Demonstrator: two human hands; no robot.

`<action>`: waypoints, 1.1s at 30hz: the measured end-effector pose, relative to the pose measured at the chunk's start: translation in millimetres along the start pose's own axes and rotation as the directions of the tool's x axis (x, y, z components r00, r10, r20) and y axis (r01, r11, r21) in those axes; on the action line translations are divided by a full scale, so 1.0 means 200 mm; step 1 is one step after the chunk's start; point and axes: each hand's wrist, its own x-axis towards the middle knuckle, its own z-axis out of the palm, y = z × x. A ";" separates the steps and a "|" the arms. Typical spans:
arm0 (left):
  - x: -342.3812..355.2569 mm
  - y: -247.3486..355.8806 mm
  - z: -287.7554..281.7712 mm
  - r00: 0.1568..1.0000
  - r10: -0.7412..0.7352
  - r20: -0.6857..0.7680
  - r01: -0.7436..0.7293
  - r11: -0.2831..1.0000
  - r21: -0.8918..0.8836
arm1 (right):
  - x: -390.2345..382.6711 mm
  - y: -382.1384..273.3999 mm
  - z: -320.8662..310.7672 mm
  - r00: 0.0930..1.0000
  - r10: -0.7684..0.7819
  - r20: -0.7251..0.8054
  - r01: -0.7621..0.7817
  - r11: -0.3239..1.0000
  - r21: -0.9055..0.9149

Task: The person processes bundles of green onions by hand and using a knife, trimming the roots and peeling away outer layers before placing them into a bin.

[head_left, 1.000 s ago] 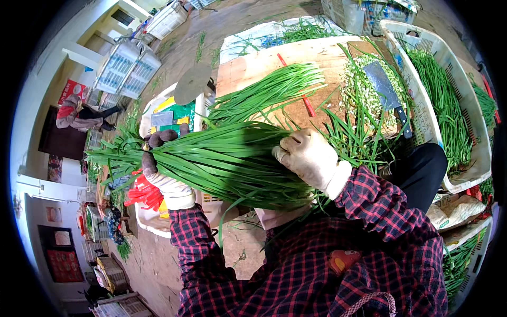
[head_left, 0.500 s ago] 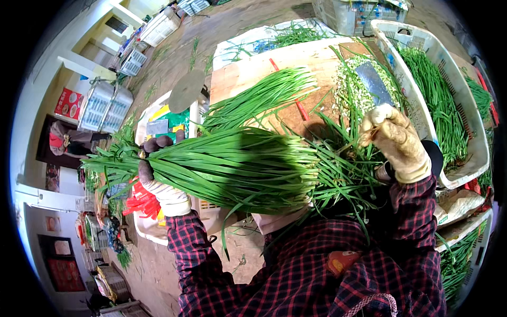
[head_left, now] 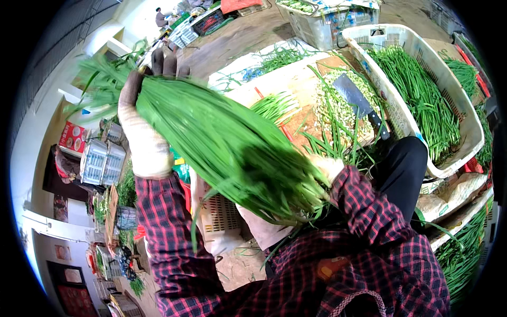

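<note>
A large bunch of garlic chives (head_left: pixel 216 142) slants across my front, leaf tips up at the left and pale cut ends low at the right. Near the leaf tips, my left hand (head_left: pixel 138 113), in a dark-fingered, white-cuffed glove, is closed round the bunch. By the cut ends is my gloved right hand (head_left: pixel 328 166), its fingers hidden behind the stalks. Beyond it, a cleaver (head_left: pixel 351 94) with a black handle lies on chopped pale stem pieces (head_left: pixel 330 113) on a wooden board (head_left: pixel 303 79). A smaller bunch of chives (head_left: pixel 277 105) lies on the board, partly covered.
A long white crate (head_left: pixel 417 142) full of chives stands at the right, with a white sack (head_left: pixel 449 198) below it. Another crate (head_left: pixel 338 26) stands beyond the board. Under the held bunch is a pale slotted crate (head_left: pixel 219 216). Stacked crates (head_left: pixel 103 158) line the left wall.
My left hand has risen with the bunch, tilting its leaf end upward. My right hand has come down and inward from above the board to the cut ends. The view has shifted too.
</note>
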 end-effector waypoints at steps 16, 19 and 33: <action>0.79 0.00 0.11 0.913 0.228 -0.340 0.030 0.791 0.611 | -0.20 0.18 -0.10 0.727 -0.414 -0.548 0.049 0.828 -0.559; 0.86 0.01 0.12 0.912 0.200 -0.358 0.111 0.720 0.685 | -0.22 -0.22 0.03 0.522 -0.699 -0.490 0.120 0.628 -0.769; 0.53 -0.02 0.45 0.982 0.151 0.109 -0.183 0.672 0.717 | -0.28 -0.32 -0.06 0.972 -0.199 -0.121 0.224 0.943 0.248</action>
